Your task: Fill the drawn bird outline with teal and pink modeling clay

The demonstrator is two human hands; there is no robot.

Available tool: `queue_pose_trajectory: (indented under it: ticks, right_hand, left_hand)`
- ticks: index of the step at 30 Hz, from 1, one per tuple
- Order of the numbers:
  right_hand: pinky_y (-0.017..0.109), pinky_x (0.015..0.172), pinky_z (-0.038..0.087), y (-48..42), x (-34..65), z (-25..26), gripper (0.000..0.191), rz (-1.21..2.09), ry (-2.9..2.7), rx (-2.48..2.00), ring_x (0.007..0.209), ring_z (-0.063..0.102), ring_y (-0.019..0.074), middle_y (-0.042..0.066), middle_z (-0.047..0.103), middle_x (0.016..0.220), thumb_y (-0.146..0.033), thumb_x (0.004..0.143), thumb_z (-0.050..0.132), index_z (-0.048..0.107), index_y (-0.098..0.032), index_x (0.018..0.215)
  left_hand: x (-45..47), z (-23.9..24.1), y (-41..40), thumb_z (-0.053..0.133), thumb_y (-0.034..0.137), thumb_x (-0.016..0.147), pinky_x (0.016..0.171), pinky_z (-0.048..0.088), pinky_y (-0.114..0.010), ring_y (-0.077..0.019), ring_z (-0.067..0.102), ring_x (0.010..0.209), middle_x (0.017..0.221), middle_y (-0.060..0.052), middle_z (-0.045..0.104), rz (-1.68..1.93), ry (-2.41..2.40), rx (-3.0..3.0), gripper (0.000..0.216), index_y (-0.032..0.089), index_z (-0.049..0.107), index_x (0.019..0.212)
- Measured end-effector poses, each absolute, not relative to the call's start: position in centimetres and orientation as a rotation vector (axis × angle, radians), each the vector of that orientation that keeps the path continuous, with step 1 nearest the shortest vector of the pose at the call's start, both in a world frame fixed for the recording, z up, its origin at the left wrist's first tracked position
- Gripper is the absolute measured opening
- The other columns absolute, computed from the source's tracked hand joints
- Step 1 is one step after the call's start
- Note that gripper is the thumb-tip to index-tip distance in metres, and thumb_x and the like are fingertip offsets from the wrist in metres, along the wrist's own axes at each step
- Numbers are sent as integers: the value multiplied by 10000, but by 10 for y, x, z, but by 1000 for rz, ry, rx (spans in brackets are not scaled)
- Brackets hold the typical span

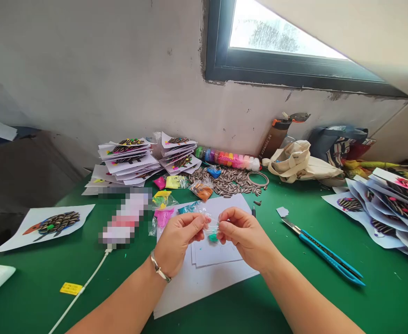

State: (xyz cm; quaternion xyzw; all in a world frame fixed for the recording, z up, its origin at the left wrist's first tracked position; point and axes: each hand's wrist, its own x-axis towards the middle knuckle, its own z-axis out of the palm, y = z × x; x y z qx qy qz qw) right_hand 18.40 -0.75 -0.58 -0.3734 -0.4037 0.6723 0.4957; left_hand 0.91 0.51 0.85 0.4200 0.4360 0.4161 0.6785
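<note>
My left hand (178, 240) and my right hand (242, 234) meet over white sheets of paper (204, 273) on the green table (294, 287). Both pinch a small clear plastic bag (212, 227) that holds a lump of teal clay (213, 237). My left wrist wears a silver bracelet. More small bags of coloured clay (165, 204) lie just beyond the hands, beside a pile of striped sunflower seeds (229, 182).
Stacks of finished seed pictures (130, 160) stand at the back left and more (391, 204) at the right. One picture (50, 223) lies at the left. Blue scissors (324, 253) lie to the right. A white cable (85, 285), cloth bag (296, 162) and clay tubs (229, 160) are nearby.
</note>
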Motion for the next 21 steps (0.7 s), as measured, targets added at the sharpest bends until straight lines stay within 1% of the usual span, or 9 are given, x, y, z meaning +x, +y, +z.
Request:
queue_pose_trajectory:
  ticks: [5, 9, 12, 15, 18, 19, 21]
  right_hand:
    - [226, 554, 394, -7, 187, -2, 219, 1751, -867, -863, 557, 501, 83, -36, 535, 671, -281, 709, 757, 574, -188, 784]
    - [226, 564, 408, -7, 191, 0, 226, 1783, -831, -809, 575, 507, 72, -17, 563, 798, -258, 691, 767, 569, -187, 772]
    - [222, 563, 410, -3, 195, -1, 229, 1753, -818, -821, 594, 517, 77, -10, 571, 805, -254, 686, 767, 561, -183, 756]
    - [233, 565, 421, 1, 199, -6, 246, 1651, -837, -929, 602, 529, 95, -7, 578, 749, -284, 679, 768, 561, -184, 766]
    - [236, 534, 412, 3, 198, -12, 210, 1548, -971, -1064, 565, 528, 106, -9, 578, 660, -317, 719, 722, 581, -175, 781]
    - [236, 519, 408, 3, 196, -13, 197, 1522, -1024, -1098, 552, 526, 108, -6, 581, 652, -329, 739, 697, 589, -171, 782]
    - [238, 501, 404, 2, 193, -15, 188, 1475, -1119, -1154, 541, 524, 109, 6, 594, 673, -348, 775, 647, 603, -166, 782]
  left_hand:
    - [9, 13, 3, 746, 373, 711, 568, 425, -213, -85, 486, 576, 692, -18, 592, 985, 981, 906, 232, 146, 731, 757]
    - [10, 13, 2, 767, 355, 687, 547, 435, -197, -79, 495, 562, 670, -16, 591, 1014, 969, 850, 233, 134, 733, 754]
    - [9, 13, 7, 789, 306, 662, 515, 436, -174, -68, 497, 552, 680, -15, 597, 1097, 965, 749, 210, 126, 725, 749]
    - [-4, 22, 18, 781, 223, 668, 501, 453, -169, -65, 502, 542, 669, -4, 595, 1273, 957, 592, 151, 123, 707, 755]
    - [-39, 41, 33, 684, 157, 758, 519, 482, -200, -75, 527, 545, 720, 2, 627, 1567, 874, 527, 40, 138, 663, 787]
    - [-54, 48, 38, 635, 179, 803, 539, 488, -205, -76, 536, 571, 762, 2, 635, 1700, 811, 513, 42, 139, 645, 809]
    - [-87, 60, 47, 528, 275, 853, 584, 510, -265, -130, 582, 682, 848, -41, 641, 2029, 740, 609, 172, 120, 600, 839]
